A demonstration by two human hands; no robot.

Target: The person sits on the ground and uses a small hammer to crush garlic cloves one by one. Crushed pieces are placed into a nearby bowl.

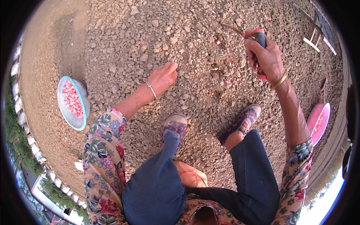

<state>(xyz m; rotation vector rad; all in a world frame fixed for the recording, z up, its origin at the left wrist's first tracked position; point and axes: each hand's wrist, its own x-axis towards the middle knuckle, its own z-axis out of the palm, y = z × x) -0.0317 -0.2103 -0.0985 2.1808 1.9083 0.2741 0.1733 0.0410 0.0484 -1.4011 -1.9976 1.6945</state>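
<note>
My right hand [265, 53] is wrapped round the red and dark-grey handle of a hand tool [260, 39]. Its narrow metal blade points up and left, above the loose, cloddy soil [135, 50]. My left hand [163, 77] hovers over the soil left of centre, fingers bunched and turned down; whether anything is inside them is hidden. Between the hands, several pink-red coated seeds [218, 42] lie scattered on the ground. To my left, a teal-rimmed basin [85, 104] holds many pink and white seeds [72, 99].
A pink basin [327, 121] with similar seeds stands at my right, beside another red-and-black-handled tool [324, 84]. My patterned shoes [175, 123] rest on the soil. An orange object [192, 174] is between my legs. A slatted frame [315, 31] lies at upper right. White sacks [21, 116] line the left edge.
</note>
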